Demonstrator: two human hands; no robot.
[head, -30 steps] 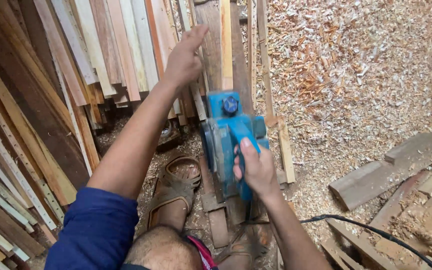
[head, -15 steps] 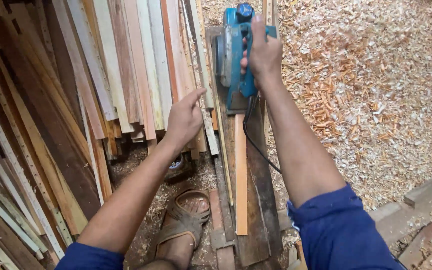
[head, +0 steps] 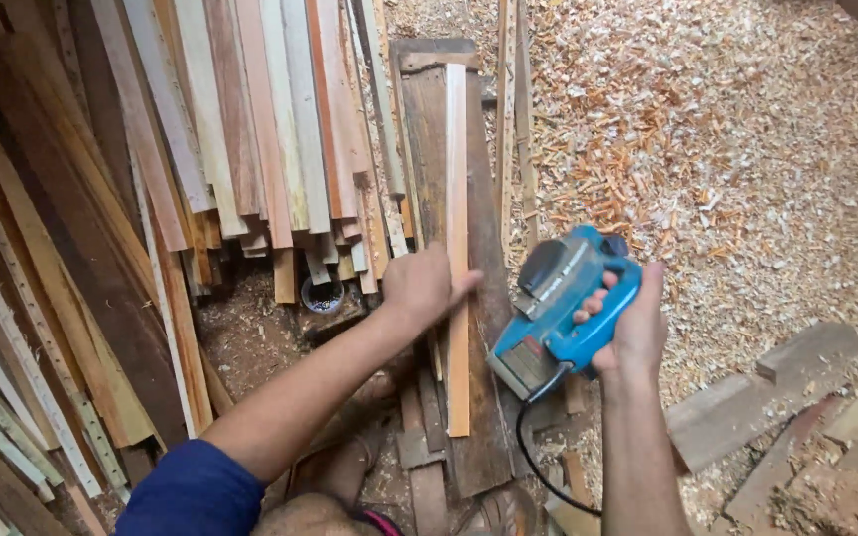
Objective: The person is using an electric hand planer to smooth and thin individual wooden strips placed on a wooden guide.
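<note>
A long thin pale wood strip (head: 458,199) lies lengthwise on a dark plank (head: 427,149) on the floor. My left hand (head: 421,285) rests flat on the strip's near part, fingers laid across it. My right hand (head: 635,320) grips the handle of a blue electric planer (head: 558,308), lifted off the wood and tilted, to the right of the strip. Its black cord (head: 538,457) hangs down toward the floor.
Many wooden slats (head: 250,129) lean in a pile at the left and back. Wood shavings (head: 746,149) cover the floor at the right. Offcut blocks (head: 756,397) lie at the lower right. A small round tin (head: 324,295) sits under the slat ends.
My right hand has pulled the planer back from the far end of the strip and lifted it off to the right. My left hand has moved onto the strip.
</note>
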